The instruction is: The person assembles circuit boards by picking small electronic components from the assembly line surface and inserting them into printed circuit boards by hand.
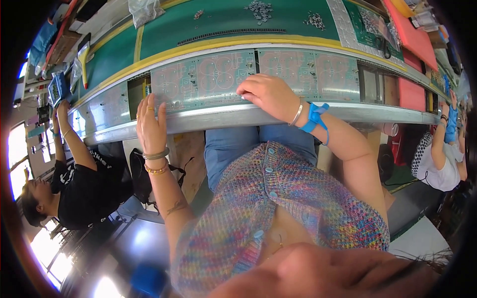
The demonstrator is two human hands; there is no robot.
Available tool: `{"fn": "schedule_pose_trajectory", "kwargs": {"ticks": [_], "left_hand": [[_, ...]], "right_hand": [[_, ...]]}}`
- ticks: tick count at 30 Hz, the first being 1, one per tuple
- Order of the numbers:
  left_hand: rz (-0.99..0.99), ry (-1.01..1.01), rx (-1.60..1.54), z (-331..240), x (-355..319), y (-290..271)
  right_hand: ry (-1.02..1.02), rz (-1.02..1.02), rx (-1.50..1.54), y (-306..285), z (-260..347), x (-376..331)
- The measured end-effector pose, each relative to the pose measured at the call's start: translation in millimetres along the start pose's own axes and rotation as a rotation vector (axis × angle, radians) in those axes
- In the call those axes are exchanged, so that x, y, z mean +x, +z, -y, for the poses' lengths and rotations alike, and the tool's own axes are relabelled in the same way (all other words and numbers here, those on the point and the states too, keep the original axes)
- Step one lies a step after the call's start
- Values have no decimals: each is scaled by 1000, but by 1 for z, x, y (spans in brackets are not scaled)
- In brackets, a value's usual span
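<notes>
While a green rectangular circuit board (218, 74) is set along a grey metal rail (208, 119), its left edge is overlapped by the left hand (151, 126), fingers straight, released; over its right end, the right hand (272, 98) is curled, any grasp being indiscernible.

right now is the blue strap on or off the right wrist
On: the blue strap is worn just behind the right hand, next to a metal bracelet.

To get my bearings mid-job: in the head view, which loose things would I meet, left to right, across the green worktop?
Slim yellow-handled tool, crumpled clear plastic bag, reddish-brown parts cluster, grey parts heap, silver-and-black parts heap.
</notes>
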State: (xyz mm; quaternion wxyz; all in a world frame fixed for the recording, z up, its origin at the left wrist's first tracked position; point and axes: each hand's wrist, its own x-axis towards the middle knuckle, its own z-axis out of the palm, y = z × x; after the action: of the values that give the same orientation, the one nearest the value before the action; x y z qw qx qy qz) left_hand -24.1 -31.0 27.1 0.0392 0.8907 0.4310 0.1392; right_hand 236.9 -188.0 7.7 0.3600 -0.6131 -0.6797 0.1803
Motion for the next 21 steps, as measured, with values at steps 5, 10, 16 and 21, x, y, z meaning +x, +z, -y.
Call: {"fn": "schedule_pose_trajectory", "kwargs": {"ticks": [5, 10, 16, 21], "left_hand": [[52, -18, -7, -2, -10, 6], [37, -22, -9, -5, -10, 8], [17, -13, -3, -3, -13, 8], [18, -2, -51, -3, -9, 8]], "right_hand": [[47, 6, 4, 4, 2, 3], [61, 12, -12, 4, 5, 2], [2, 10, -61, 8, 8, 3], [28, 71, -78, 4, 10, 0]]}}
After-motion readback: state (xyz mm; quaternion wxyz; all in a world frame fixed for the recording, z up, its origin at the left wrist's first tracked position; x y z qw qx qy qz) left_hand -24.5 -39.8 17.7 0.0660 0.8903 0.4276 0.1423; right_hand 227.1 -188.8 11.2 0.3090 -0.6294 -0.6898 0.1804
